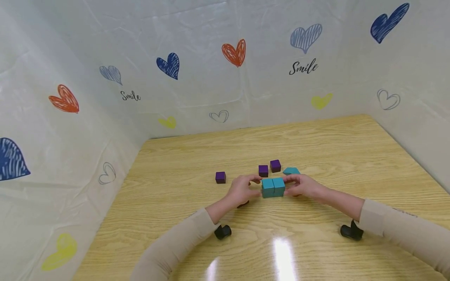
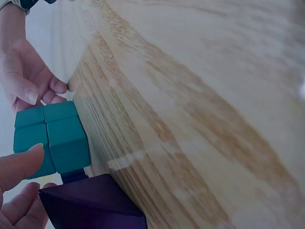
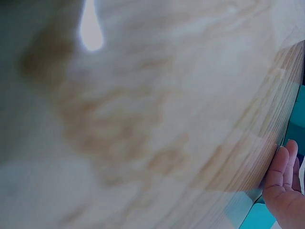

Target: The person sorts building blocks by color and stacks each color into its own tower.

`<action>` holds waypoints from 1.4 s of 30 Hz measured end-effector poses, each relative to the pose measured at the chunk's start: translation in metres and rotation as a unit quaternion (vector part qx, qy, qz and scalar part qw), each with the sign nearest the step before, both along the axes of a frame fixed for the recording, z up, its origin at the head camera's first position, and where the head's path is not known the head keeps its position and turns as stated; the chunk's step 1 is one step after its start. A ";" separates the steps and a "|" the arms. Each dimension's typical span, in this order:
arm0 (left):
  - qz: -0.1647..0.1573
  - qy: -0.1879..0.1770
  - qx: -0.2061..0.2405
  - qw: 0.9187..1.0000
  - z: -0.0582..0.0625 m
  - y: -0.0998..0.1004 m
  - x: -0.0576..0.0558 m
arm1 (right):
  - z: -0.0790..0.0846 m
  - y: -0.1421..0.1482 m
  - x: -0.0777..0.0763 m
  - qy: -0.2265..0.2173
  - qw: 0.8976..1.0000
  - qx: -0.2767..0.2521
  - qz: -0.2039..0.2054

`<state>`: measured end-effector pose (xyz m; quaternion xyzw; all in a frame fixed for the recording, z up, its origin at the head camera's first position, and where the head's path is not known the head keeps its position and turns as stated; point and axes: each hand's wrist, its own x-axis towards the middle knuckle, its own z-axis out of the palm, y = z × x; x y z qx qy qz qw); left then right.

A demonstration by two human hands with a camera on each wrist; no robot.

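Observation:
Several teal cubes [image 1: 273, 188] stand together in a block two wide and two high, on the wooden table between both hands. My left hand [image 1: 241, 189] is at the block's left side, thumb and fingers spread; in the left wrist view its thumb [image 2: 26, 164] overlaps a lower cube. On the opposite side, my right hand [image 1: 305, 185] has its fingertips right at the block's edge, the fingers [image 3: 281, 169] fairly straight in the right wrist view. Below the left wrist lies a dark purple wedge-like piece [image 2: 95, 202], mostly hidden in the head view.
Behind the block sit two purple cubes [image 1: 263, 170], with another purple cube [image 1: 220, 177] farther left. A flat-topped teal piece [image 1: 291, 171] lies just behind the right hand. A white heart-printed sheet [image 1: 197, 93] hangs at the table's back and sides.

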<state>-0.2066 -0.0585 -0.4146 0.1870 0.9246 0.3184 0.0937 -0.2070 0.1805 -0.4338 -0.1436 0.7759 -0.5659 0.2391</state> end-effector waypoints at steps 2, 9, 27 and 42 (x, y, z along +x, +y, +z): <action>0.000 -0.003 -0.001 1.000 0.001 -0.001 0.000 | 0.000 0.000 0.000 -0.001 1.000 0.004 -0.002; -0.003 -0.013 0.019 1.000 0.004 0.001 0.000 | 0.001 0.001 -0.001 -0.001 1.000 0.012 -0.006; -0.002 -0.022 0.037 0.999 0.007 0.002 0.001 | -0.001 0.000 -0.001 0.011 1.000 0.019 -0.006; 0.004 -0.021 0.032 0.999 0.006 0.002 0.001 | -0.002 -0.001 0.000 0.014 1.000 0.023 -0.006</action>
